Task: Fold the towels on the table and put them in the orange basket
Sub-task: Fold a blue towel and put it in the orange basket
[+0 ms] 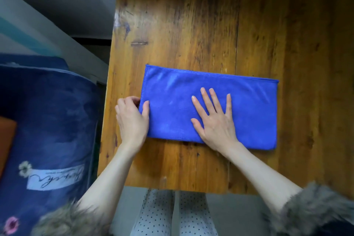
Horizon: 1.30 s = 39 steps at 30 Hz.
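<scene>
Blue towel under right fingers, left fingers pinching

Left hand is hiding its fingers under towel edge; orange object at 9 o'clock is getting cut off, unidentifiable.

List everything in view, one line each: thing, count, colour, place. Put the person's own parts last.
towel: one, blue, folded into a long rectangle, flat on the table
table: one, brown wood, fills the upper and right frame
blanket: one, dark blue with flowers and a label, left of the table
left hand: one, pinches the towel's left edge
right hand: one, pressed flat on the towel
</scene>
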Motion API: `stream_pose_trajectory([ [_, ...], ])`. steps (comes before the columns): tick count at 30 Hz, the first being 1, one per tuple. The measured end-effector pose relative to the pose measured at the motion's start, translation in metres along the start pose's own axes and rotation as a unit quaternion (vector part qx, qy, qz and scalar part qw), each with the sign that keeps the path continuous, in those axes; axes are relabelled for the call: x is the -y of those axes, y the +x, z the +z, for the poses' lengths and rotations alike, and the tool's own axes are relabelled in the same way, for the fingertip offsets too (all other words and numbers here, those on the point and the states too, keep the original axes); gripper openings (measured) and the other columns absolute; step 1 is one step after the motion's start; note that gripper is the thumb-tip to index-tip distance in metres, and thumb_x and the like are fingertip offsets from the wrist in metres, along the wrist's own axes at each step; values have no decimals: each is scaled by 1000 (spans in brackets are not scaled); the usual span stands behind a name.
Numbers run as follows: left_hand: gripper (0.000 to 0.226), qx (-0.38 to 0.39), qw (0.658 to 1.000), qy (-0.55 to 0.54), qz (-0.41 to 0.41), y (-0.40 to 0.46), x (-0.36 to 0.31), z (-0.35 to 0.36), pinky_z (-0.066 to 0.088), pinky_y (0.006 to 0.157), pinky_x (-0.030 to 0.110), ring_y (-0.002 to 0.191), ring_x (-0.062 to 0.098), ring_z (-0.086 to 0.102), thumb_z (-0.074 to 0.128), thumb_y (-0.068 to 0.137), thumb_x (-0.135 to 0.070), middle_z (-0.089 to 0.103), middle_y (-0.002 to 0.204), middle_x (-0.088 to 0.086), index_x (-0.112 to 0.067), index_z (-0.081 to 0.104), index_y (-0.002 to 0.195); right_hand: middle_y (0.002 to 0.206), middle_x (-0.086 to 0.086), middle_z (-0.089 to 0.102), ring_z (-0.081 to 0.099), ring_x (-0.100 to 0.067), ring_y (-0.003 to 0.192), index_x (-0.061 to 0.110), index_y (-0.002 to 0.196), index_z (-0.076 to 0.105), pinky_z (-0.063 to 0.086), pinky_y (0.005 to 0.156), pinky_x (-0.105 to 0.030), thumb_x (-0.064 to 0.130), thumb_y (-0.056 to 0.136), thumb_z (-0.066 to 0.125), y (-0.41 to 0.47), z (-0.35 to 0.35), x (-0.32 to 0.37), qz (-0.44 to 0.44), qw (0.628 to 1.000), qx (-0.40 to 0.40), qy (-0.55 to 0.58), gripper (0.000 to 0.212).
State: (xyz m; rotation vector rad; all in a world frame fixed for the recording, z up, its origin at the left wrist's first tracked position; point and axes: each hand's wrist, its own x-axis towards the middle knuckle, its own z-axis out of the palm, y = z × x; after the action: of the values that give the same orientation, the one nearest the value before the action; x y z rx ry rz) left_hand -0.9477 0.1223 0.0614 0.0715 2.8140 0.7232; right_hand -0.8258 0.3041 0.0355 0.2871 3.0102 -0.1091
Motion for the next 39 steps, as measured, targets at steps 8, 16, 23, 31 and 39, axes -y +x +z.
stream_pose_trajectory([
  [8, 22, 43, 997, 40, -44, 22, -17, -10, 36, 91, 40, 108, 30, 44, 54, 87, -29, 52, 112, 10, -10, 59, 98, 154, -9, 25, 21, -29, 143, 21, 145, 31, 11, 110, -62, 45, 92, 32, 14, -2, 8, 12, 1000, 4, -5, 59],
  [16, 32, 63, 979, -125, -148, 90, -31, -46, 45, 85, 33, 108, 26, 56, 64, 83, -28, 63, 113, 6, -9, 63, 109, 149, -10, 35, 32, -30, 138, 18, 139, 44, 18, 107, -64, 40, 89, 30, 73, -21, 30, 34, 998, -12, 43, 56],
  [23, 12, 97, 972, -190, -102, 68, -49, -63, 49, 80, 33, 92, 21, 63, 66, 82, -22, 67, 91, 0, -17, 66, 93, 126, -13, 58, 51, -29, 118, 10, 118, 61, 44, 97, -47, 23, 86, 41, 2, -32, -2, 148, 966, -119, 175, 40],
  [31, 19, 101, 975, -178, 92, 6, -139, -54, 46, 69, 31, 62, 19, 53, 68, 81, -21, 53, 70, -10, -15, 63, 99, 114, -12, 58, 53, -15, 105, 1, 111, 62, 38, 93, -17, 5, 87, 43, -40, -46, -43, 183, 917, -152, 319, 31],
  [39, 20, 156, 967, -119, 161, -49, -192, 35, 39, 74, 27, 90, 21, 55, 61, 87, -21, 56, 93, 0, -12, 57, 104, 85, 4, 64, 64, -12, 79, 14, 103, 61, 54, 65, -20, 7, 96, 45, -47, -43, -72, 369, 720, -100, 579, 19],
])
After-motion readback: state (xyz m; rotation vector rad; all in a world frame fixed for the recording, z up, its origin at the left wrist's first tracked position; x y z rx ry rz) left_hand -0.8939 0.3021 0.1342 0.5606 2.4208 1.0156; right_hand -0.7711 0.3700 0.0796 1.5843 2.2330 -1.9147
